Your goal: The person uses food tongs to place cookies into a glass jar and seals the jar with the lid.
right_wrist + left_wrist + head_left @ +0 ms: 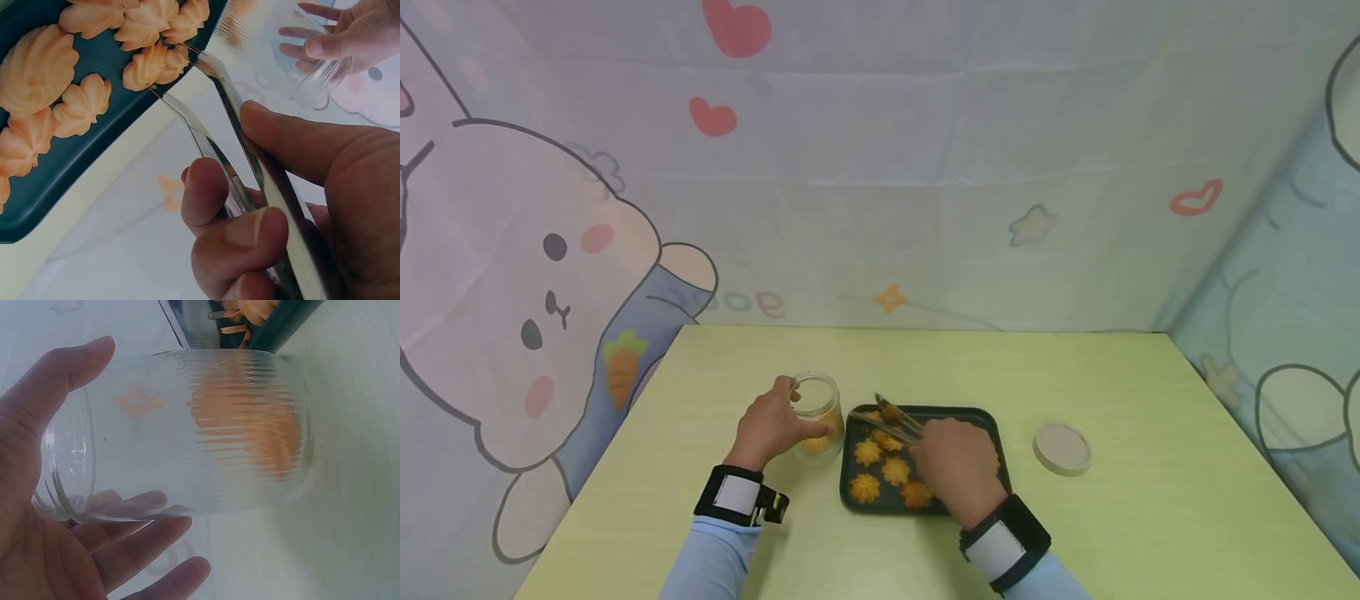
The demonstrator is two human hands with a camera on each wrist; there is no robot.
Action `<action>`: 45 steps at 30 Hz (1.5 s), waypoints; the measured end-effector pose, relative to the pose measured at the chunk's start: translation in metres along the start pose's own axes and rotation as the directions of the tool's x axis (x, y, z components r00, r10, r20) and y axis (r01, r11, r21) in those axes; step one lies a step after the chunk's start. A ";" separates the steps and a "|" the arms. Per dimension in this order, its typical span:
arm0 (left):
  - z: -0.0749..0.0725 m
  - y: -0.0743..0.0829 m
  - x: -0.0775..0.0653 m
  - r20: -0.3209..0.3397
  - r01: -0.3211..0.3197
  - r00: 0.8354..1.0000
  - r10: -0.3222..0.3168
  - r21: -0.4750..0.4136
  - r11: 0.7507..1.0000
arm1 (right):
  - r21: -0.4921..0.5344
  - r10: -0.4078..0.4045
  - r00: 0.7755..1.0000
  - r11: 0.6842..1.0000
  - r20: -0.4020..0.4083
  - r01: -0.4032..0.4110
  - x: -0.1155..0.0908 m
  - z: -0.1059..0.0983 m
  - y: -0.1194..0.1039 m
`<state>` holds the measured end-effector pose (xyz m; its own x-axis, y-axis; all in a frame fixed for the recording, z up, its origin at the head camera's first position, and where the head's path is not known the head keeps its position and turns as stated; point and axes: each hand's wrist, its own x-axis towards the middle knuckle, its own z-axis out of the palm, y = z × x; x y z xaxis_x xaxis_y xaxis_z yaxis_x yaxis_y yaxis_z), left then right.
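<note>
My left hand (771,429) holds a clear glass jar (144,437), thumb on one side and fingers along the other. Orange-yellow cookies (250,425) lie in the jar's lower part, seen through its ribbed glass. Right beside the jar is a dark green baking tray (887,503) of flower-shaped cookies (896,471). My right hand (958,467) grips metal tongs (234,119) over the tray. In the right wrist view, the tong tips are at a small swirled cookie (147,67) near the tray's edge, one tip on either side of it.
A round pale lid (1062,449) lies on the light yellow table (1150,517) to the right of the tray. Behind the table hangs a printed cloth backdrop (925,167), with another stretch of it along the right side.
</note>
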<state>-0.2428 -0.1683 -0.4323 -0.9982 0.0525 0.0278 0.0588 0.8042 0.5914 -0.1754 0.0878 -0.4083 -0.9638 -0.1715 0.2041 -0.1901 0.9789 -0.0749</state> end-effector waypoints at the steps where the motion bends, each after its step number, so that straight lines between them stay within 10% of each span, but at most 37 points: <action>1: 0.000 0.000 0.000 0.001 0.001 1.000 -0.001 -0.002 1.000 | 0.001 -0.007 1.000 1.000 -0.003 0.007 0.000 0.000 -0.001; 23: -0.001 0.001 -0.001 -0.003 0.000 1.000 0.000 -0.005 1.000 | 0.037 0.050 0.993 0.998 0.102 -0.054 -0.004 0.013 -0.003; 45: -0.001 0.003 -0.001 0.003 0.006 1.000 -0.006 -0.002 1.000 | 0.085 0.056 0.998 0.995 0.029 -0.059 -0.005 0.018 0.008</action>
<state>-0.2414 -0.1670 -0.4299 -0.9985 0.0496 0.0216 0.0528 0.8032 0.5933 -0.1758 0.0948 -0.4274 -0.9779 -0.1192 0.1716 -0.1485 0.9742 -0.1698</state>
